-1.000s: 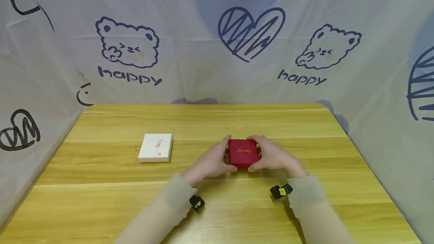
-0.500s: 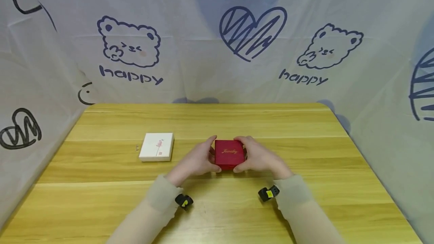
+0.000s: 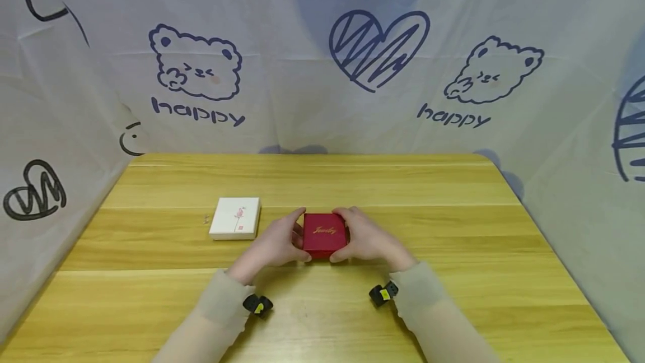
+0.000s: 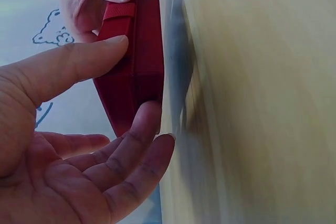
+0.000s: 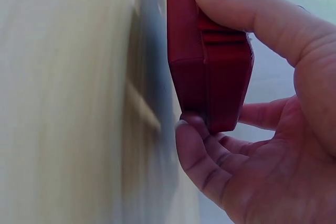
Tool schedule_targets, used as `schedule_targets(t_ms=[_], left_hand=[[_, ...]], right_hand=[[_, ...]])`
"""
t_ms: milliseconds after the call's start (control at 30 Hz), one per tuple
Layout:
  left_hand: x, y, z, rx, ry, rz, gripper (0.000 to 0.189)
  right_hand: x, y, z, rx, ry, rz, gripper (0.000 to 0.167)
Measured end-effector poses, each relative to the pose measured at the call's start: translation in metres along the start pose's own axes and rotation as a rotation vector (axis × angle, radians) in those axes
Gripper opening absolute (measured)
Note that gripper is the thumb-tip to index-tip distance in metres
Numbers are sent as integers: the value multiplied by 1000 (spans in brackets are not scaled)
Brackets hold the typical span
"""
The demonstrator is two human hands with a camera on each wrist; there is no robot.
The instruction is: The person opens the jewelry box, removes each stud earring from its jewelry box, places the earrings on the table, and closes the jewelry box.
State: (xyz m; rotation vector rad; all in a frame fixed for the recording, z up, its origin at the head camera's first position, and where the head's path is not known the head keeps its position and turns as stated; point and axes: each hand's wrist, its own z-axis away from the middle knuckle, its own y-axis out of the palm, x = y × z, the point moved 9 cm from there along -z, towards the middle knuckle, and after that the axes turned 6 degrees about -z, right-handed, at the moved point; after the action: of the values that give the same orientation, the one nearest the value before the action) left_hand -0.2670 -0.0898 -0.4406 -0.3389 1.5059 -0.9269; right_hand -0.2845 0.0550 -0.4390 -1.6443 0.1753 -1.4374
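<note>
A small red jewelry box (image 3: 325, 237) with gold "Jewelry" lettering on its lid is held level between both hands, close over the table. My left hand (image 3: 274, 244) grips its left side, thumb on the front face and fingers curled at the side. From the other side my right hand (image 3: 369, 241) holds it the same way. In the left wrist view, a ribbed ribbon (image 4: 119, 10) crosses the front of the box, and a shadowed gap shows between box and table. The right wrist view shows folds of a red ribbon bow (image 5: 223, 36) under the thumb.
Left of the hands lies a flat white box (image 3: 234, 218) printed with a pink flower. Beside it are tiny shiny pieces (image 3: 205, 219), too small to make out. The wooden table (image 3: 403, 178) ends at a white cloth (image 3: 292, 99) with drawn bears and hearts.
Both hands have carried the red jewelry box leftward across the table, and slightly nearer, toward the white box. The grip looks the same throughout; the view has shifted a little.
</note>
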Motion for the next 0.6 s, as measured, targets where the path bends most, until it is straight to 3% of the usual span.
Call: schedule_targets(t_ms=[200,600], left_hand=[[6,-1,3,-5,-1,31,98],[11,1,5,11,-31,-4,97]], right_hand=[[1,7,-2,-4,14,-28,101],[1,13,-4,-8,9,-13,100]])
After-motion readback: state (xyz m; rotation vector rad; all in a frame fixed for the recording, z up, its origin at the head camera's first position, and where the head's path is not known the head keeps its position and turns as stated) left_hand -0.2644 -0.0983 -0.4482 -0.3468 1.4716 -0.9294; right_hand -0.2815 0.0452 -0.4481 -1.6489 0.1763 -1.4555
